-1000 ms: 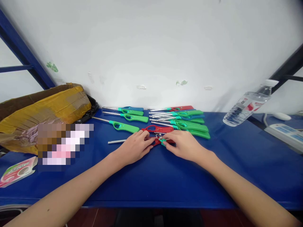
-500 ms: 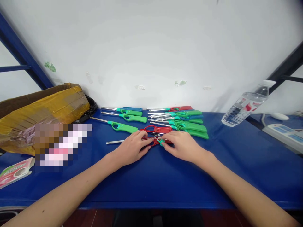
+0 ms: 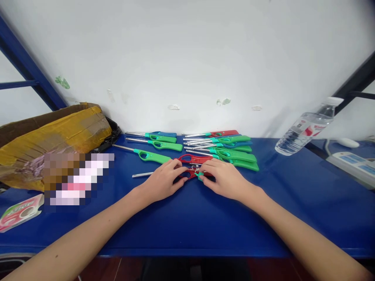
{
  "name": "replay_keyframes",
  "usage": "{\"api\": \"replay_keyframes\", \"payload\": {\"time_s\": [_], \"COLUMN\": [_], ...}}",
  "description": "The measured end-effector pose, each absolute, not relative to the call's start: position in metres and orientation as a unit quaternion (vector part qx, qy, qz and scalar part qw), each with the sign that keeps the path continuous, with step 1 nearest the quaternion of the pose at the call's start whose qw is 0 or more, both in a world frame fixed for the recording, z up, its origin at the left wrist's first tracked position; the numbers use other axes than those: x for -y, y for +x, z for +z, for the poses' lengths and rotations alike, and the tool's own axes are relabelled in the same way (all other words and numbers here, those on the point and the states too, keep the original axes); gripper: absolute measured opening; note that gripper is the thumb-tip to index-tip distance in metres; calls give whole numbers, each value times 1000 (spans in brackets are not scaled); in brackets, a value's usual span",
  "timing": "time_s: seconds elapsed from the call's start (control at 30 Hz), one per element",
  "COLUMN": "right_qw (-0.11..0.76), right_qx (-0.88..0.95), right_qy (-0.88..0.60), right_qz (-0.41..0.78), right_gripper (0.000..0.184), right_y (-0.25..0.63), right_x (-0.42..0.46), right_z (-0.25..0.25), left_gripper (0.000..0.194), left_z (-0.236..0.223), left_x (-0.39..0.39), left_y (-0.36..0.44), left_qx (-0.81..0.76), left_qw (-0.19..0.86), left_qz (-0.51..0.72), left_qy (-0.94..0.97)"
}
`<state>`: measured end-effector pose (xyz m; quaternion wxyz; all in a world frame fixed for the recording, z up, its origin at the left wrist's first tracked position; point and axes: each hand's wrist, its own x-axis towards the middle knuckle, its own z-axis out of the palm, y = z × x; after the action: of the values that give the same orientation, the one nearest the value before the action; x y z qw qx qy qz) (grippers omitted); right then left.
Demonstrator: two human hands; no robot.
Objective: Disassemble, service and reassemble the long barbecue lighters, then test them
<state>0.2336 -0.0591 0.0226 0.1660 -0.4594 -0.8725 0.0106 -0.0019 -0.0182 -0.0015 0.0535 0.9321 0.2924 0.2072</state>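
Observation:
Between my hands lies an opened red utility lighter [image 3: 191, 173], its metal tube [image 3: 142, 175] sticking out to the left from under my left hand. My left hand [image 3: 165, 180] is closed on this lighter, thumb and index finger at its trigger opening. A small turquoise-green trigger [image 3: 200, 176] is pinched in the fingers of my right hand [image 3: 227, 178], against the lighter's body. Small metal and white parts show beside the trigger, too tiny to make out fully. Just behind lies a red casing half [image 3: 195, 159], partly hidden by my right hand.
Several finished-looking lighters form a left group [image 3: 166, 146] and a right pile [image 3: 234, 152] along the wall. A cardboard box [image 3: 58, 136] stands left, a red-white packet [image 3: 22, 212] in front. Right are a water bottle [image 3: 304, 127] and a power strip [image 3: 354, 166].
The fingers of my left hand have shifted slightly on the red lighter. My right hand still pinches the trigger in nearly the same spot. The whole view has moved a touch.

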Motion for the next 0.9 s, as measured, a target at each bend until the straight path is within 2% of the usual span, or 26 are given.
{"api": "replay_keyframes", "payload": {"time_s": [0.13, 0.27, 0.43, 0.67, 0.9], "right_qw": [196, 183, 157, 133, 123], "right_qx": [869, 866, 861, 858, 856], "right_qy": [-455, -464, -482, -495, -501], "right_qz": [11, 29, 43, 20, 15], "right_gripper": [16, 16, 19, 19, 19], "right_y": [233, 230, 228, 229, 228], "right_x": [57, 57, 60, 60, 60], "right_z": [18, 20, 24, 23, 23], "left_gripper": [23, 14, 19, 18, 22], "left_z": [-1, 0, 1, -3, -8], "left_x": [13, 6, 1, -1, 0], "left_y": [3, 5, 0, -2, 0], "left_qx": [-326, -346, -339, -291, -277], "left_qw": [70, 86, 94, 3, 5], "left_qz": [227, 222, 221, 242, 270], "left_qy": [915, 907, 910, 926, 922]}}
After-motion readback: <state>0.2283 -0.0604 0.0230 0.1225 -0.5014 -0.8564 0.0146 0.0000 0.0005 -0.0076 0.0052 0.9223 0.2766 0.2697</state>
